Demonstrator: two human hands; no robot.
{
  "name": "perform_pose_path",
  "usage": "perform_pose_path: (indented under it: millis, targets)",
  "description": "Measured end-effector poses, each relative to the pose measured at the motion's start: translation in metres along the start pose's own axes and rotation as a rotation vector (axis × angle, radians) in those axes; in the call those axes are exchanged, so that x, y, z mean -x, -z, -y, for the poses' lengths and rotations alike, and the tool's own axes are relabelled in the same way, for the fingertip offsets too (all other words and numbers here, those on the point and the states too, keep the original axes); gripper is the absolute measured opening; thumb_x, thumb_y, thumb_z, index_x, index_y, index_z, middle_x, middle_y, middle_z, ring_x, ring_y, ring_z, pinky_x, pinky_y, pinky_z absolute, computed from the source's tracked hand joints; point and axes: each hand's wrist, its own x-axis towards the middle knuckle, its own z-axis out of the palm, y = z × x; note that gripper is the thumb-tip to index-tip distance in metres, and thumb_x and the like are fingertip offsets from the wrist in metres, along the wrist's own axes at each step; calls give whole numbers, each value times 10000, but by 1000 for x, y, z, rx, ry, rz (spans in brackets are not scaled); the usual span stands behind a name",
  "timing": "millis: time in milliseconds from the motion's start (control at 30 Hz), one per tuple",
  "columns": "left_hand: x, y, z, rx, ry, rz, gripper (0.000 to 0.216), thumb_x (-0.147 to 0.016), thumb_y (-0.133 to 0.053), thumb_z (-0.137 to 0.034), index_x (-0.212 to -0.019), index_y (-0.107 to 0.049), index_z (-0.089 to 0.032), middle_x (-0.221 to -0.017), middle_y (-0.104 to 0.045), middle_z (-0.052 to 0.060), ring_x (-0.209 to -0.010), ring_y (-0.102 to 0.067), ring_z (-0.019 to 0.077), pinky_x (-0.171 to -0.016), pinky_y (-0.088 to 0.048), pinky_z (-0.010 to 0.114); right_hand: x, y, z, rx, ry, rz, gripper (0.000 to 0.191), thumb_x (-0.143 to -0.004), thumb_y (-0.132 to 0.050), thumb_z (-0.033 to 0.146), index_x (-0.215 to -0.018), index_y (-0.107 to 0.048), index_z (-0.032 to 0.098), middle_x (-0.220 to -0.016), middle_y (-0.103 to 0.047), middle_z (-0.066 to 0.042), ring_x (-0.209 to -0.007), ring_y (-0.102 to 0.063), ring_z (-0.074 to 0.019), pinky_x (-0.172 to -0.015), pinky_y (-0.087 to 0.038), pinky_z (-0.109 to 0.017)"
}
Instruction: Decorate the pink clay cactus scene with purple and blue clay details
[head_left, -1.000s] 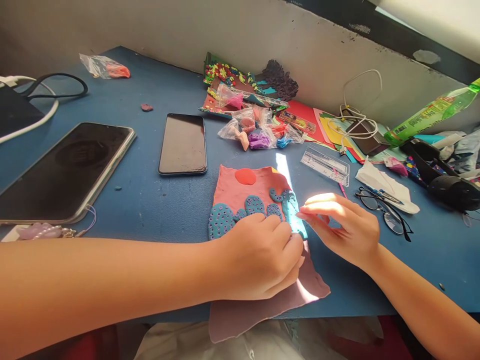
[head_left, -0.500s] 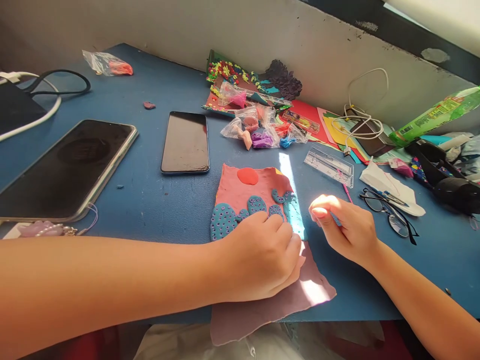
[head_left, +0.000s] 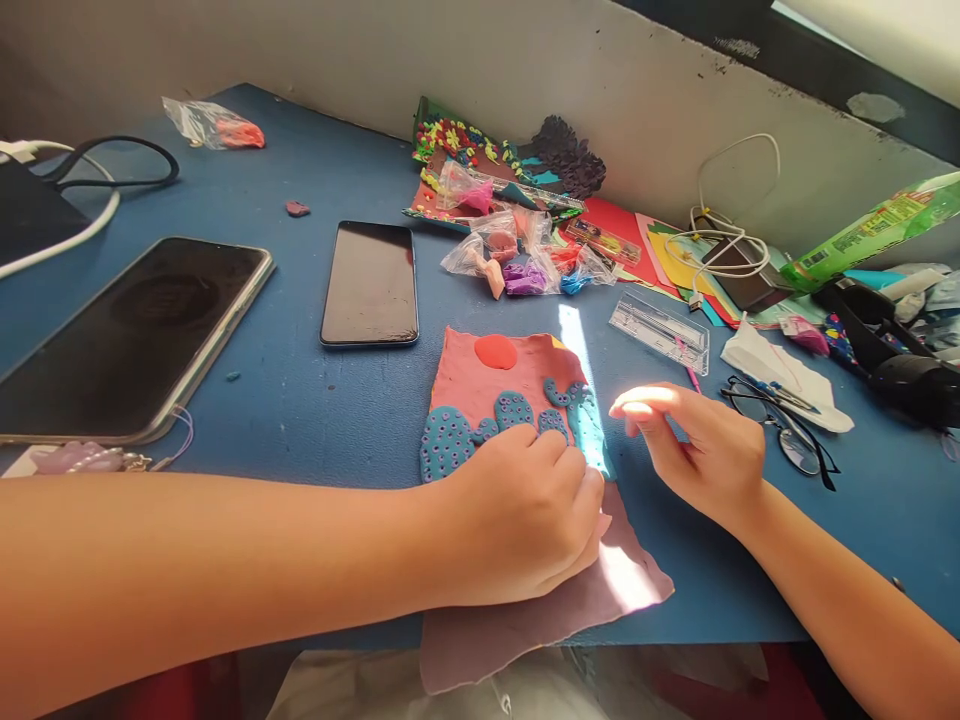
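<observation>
A clay picture [head_left: 517,362] lies on the blue table, with a pink sky, an orange-red disc [head_left: 496,352] and blue cactus shapes [head_left: 446,443] dotted with small purple rings. Its lower part is a mauve clay sheet [head_left: 495,640] that hangs past the table's edge. My left hand [head_left: 525,515] rests over the middle of the picture, fingers curled and closed; whatever they grip is hidden beneath. To the right of the picture, my right hand [head_left: 694,450] hovers with thumb and bent fingers brought together. Anything between those fingertips is too small to make out.
Two phones, a large one [head_left: 135,335] and a small one [head_left: 369,285], lie to the left. Bagged clay pieces [head_left: 525,278] sit behind the picture. Toward the right are a clear plastic case [head_left: 660,332], a pink tool [head_left: 691,377], glasses [head_left: 796,450] and a white cable [head_left: 720,255].
My right hand has shifted slightly, its fingers stretching a little more toward the left. My left hand stays on the clay picture almost unmoved.
</observation>
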Motion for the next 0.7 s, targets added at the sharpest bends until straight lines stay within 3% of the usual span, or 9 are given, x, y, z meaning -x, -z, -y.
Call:
perform_pose_path:
  millis: [167,400,700]
  targets:
    - [1,0,0,1,3,-5,280,-912,-395,-226,-699,-563,-161,-568,-484,7,-510,-414,164,-481,-245,310,-1,-1,-3,-125,-32,52,134,-932,-411,158,-811,-437,212,-677,-531,4,-538,-495,-95,-494,-422,-214]
    - [0,0,-1,2,2,17,278,-920,-391,-230,-706,-553,-159,-584,-508,13,-525,-426,157,-484,-240,302,-3,-5,-6,-47,-16,-41,126,-859,-567,97,-874,-538,219,-772,-596,6,-532,-503,-74,-507,-456,-206]
    - [0,-2,-1,-13,4,-1,254,-911,-412,-238,-724,-565,-157,-589,-521,18,-537,-445,162,-487,-251,307,-2,-13,-7,-93,85,16,228,-846,-567,51,-990,-597,225,-811,-649,-27,-711,-636,-113,-608,-532,-221]
